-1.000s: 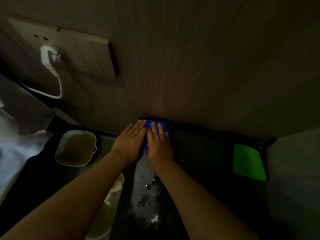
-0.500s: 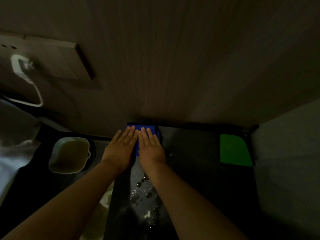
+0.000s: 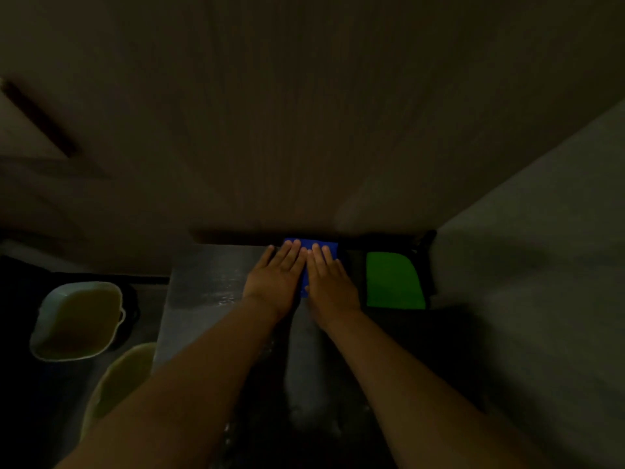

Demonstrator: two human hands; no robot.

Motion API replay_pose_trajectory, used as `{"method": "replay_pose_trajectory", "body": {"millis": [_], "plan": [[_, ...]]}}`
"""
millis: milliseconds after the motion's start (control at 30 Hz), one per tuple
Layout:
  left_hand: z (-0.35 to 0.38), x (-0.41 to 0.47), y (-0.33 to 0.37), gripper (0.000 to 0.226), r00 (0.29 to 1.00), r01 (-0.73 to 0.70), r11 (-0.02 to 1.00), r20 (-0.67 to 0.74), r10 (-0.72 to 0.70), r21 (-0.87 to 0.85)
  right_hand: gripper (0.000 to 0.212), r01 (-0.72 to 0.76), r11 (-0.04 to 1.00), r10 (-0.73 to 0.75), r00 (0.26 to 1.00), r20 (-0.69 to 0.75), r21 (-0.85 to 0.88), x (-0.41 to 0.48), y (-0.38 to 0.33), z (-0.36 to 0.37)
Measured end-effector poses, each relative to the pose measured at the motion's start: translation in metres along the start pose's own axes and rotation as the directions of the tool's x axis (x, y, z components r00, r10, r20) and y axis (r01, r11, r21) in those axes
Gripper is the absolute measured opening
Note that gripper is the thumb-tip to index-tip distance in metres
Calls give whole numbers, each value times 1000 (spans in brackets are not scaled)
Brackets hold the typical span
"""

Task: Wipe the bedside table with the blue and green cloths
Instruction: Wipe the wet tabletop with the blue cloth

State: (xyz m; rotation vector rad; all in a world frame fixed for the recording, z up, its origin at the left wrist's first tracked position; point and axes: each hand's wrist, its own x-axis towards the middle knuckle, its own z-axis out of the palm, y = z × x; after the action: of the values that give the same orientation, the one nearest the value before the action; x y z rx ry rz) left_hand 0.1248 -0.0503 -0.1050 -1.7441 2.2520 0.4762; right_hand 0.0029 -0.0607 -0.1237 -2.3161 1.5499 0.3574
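Observation:
The scene is dim. A blue cloth [image 3: 309,244] lies at the back edge of the dark, wet bedside table [image 3: 206,292], against the wall. My left hand [image 3: 275,277] and my right hand [image 3: 329,282] press flat on it side by side, fingers together, covering most of it. A green cloth [image 3: 394,280] lies flat on the table just to the right of my right hand, near the back right corner.
A pale basin of murky water [image 3: 76,321] stands low on the left, with a second pale container [image 3: 121,377] in front of it. The wood-panel wall [image 3: 304,130] rises behind the table. A grey surface [image 3: 541,265] borders the table's right side.
Both hands have slid the blue cloth rightward along the table's back edge, closer to the green cloth. The view has shifted right, and the wall socket and cable have left it.

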Motion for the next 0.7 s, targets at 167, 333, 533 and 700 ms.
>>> {"method": "replay_pose_trajectory", "body": {"millis": [167,333,533,700], "plan": [[-3,13,30,67,999,-27,999,20,27,18,60,-37,998,42,996,-83,59,-9,29,4],[0,11,30,62,1000,-12,999,10,12,35,56,-28,984,37,998,-47,178,-13,26,3],[8,-6,35,63,1000,-6,1000,10,6,1,62,-9,983,17,999,-44,181,-26,28,13],[20,-31,46,66,1000,-4,999,9,4,-34,69,-36,993,32,999,41,109,-56,20,17]]}}
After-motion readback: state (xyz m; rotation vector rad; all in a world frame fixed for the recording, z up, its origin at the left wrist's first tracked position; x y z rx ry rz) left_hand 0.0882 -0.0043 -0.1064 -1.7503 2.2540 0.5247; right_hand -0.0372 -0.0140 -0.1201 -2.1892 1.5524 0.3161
